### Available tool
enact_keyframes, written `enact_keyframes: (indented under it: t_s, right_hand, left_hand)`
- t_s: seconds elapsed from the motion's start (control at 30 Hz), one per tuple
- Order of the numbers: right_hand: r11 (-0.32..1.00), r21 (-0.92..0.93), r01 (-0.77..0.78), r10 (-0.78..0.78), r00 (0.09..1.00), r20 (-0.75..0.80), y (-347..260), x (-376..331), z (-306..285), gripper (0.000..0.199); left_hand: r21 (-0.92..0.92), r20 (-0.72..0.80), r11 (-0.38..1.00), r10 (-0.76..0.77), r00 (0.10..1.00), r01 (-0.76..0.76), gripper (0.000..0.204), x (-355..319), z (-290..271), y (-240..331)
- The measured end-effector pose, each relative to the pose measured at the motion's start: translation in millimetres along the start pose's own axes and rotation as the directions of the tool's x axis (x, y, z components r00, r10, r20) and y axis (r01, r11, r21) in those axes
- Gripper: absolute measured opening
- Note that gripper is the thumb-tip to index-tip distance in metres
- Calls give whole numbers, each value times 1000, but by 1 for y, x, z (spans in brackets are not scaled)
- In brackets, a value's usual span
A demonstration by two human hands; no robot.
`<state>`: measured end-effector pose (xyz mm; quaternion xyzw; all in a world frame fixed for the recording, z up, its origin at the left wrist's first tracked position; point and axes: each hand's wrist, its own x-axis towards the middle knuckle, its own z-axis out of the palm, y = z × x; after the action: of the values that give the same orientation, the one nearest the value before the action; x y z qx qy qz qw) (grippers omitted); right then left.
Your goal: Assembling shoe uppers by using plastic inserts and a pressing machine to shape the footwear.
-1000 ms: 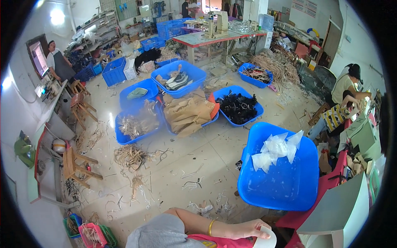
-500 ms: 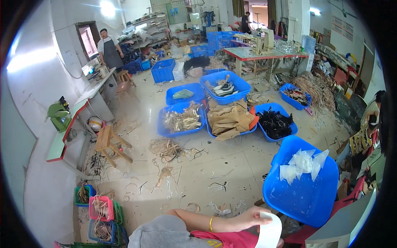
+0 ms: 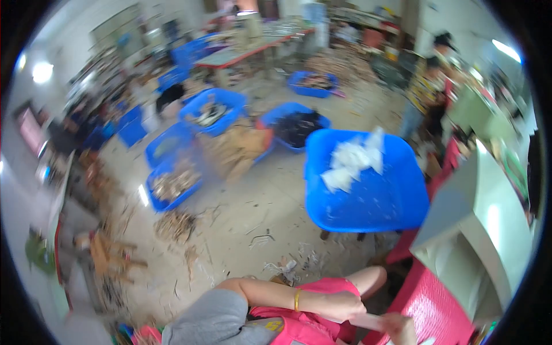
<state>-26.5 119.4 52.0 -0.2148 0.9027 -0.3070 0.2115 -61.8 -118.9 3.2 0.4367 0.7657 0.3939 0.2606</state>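
Note:
My left hand (image 3: pixel 342 305), below a gold bangle (image 3: pixel 297 300), is closed on one end of a pale, flexible strip (image 3: pixel 365 321). At the other end of the strip, my right hand (image 3: pixel 401 328) grips with its fingers bent round it. The two hands are close together above a pink apron (image 3: pixel 310 322). Motion blur hides the fine detail of the fingers. A bit of white material shows at the lower edge beside my right hand.
Ahead stands a big blue tub (image 3: pixel 368 201) with white translucent pieces (image 3: pixel 356 158). A pink-covered surface (image 3: pixel 434 299) and a pale machine housing (image 3: pixel 477 236) lie to the right. More blue tubs, a wooden stool (image 3: pixel 109 256) and scraps cover the floor. People (image 3: pixel 425 86) are at the right.
The view has swung to the right. The strip, which hung curled from my left hand, now stretches between both hands. My right hand has come into clear sight.

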Motion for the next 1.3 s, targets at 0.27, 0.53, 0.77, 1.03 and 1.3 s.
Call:
enact_keyframes:
  t_s: [0.27, 0.53, 0.77, 1.03, 1.3]
  right_hand:
    - [383, 923, -25, 380, 915, -133, 24, -41, 8, 30]
    - [527, 850, -10, 724, 529, -443, 64, -62, -20, 16]
    - [731, 675, -99, 629, 482, -610, 213, 11, -143, 32]
    - [919, 339, 200, 314, 144, -938, 287, 103, -155, 33]
    - [987, -80, -142, -101, -147, -984, 298, 132, -130, 33]
  left_hand:
    - [-798, -18, 593, -197, 980, 104, 16, 55, 17, 8]
    - [-480, 111, 874, -27, 993, 78, 24, 153, 30, 27]
    - [351, -328, 915, 321, 888, -201, 30, 241, -3, 11]
    - [338, -222, 915, 304, 926, -219, 31, 239, -1, -8]
    - [246, -195, 918, 363, 911, -313, 35, 215, 4, -13]
